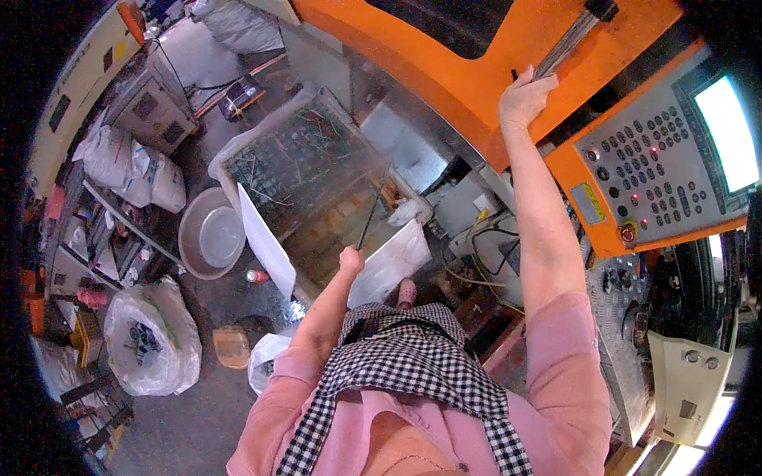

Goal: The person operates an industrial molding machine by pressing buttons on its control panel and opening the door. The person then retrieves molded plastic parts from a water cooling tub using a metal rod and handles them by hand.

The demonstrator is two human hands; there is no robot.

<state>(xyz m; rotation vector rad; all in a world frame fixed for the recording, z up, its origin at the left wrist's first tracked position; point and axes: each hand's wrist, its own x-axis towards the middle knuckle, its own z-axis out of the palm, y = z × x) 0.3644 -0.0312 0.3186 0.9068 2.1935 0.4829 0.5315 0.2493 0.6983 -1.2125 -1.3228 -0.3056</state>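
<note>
My left hand (352, 260) is closed around the lower end of a thin dark rod (371, 210), which slants up over a large open bin (349, 119). Inside the bin lie dark thin pieces and murky brownish contents that I cannot make out clearly. My right hand (527, 97) grips the lower end of a metal door handle (567, 49) on an orange machine door (444, 67). Two white boards, one at the bin's left side (266, 242) and one by its near edge (389, 262), stand near my left hand.
A control panel (643, 170) with buttons and a lit screen is at my right. To the left stand a round basin (212, 233), a white bag of dark pieces (152, 337) and stuffed sacks (131, 166). A red can (257, 276) and cables (476, 254) are on either side.
</note>
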